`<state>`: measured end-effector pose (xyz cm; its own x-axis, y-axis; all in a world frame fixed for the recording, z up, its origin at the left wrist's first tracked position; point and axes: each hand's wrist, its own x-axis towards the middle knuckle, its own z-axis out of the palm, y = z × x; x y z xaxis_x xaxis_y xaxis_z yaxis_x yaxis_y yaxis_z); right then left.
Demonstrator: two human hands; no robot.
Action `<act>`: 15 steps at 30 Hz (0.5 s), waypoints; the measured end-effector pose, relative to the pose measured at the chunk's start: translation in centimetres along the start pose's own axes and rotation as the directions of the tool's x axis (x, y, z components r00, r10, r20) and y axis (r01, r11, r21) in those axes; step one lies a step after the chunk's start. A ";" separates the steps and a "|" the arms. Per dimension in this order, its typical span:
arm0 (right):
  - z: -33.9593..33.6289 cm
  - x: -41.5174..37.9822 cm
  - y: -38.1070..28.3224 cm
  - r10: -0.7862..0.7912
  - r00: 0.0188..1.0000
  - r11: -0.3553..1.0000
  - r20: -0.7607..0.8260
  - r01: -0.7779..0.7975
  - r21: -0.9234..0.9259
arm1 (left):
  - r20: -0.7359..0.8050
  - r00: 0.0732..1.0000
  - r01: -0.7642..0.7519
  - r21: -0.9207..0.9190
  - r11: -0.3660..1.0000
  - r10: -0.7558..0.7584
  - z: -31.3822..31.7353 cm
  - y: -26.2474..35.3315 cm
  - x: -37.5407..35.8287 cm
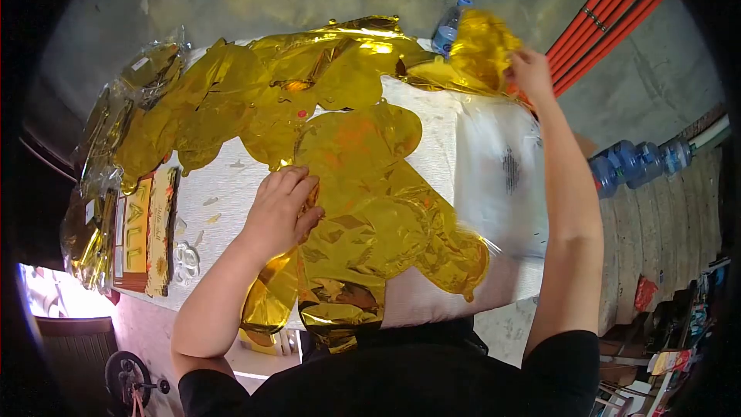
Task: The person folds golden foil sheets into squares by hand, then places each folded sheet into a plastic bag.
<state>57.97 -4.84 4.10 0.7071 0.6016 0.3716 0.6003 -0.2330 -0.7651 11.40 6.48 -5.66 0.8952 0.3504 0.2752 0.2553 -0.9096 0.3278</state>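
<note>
Flat, uninflated gold foil balloons cover much of the white-topped table. A large foil balloon [363, 185] lies in front of me, and part of it hangs over the near edge. My left hand [284, 202] rests on its left side, with the fingers curled together over the foil edge. At the far right, my right hand [531, 73] pinches the edge of another gold foil balloon [482, 50] and holds it up off the table, slightly blurred. More gold foil balloons [216, 100] lie overlapping along the far side.
Clear plastic bags [502, 174] lie on the right of the table. Printed "FALL" cards [139, 232] and a small coil of white ribbon [185, 262] lie at left, beside packaged foil [100, 139]. Beyond are a water bottle [448, 29], red pipes [610, 15] and large blue bottles [637, 162].
</note>
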 end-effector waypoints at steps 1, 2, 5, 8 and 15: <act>1.4 0.0 0.6 -0.048 0.994 0.988 0.095 0.061 -0.141 | 0.004 1.000 0.005 -0.003 1.000 -0.005 -0.1 0.0 0.0; 2.7 0.1 1.2 -0.082 0.977 0.953 0.195 0.134 -0.272 | 0.006 1.000 0.011 -0.007 1.000 -0.011 -0.1 0.1 0.1; 5.7 -2.4 -0.3 -0.183 0.839 0.727 0.512 0.466 -0.505 | -0.044 0.999 -0.009 -0.016 1.000 0.009 0.1 0.0 0.0; 7.5 -3.9 -0.4 -0.130 0.802 0.642 0.583 0.516 -0.567 | -0.030 0.999 -0.010 -0.013 1.000 0.009 0.0 0.0 0.0; 7.4 -6.9 -4.9 0.084 0.684 0.480 0.725 0.610 -0.630 | 0.001 1.000 0.013 -0.017 1.000 -0.013 -0.1 0.1 0.0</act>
<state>47.40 -2.19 1.41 0.2627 0.9457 -0.1915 0.9551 -0.2266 0.1909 11.37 6.38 -5.57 0.8922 0.3622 0.2698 0.2608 -0.9009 0.3468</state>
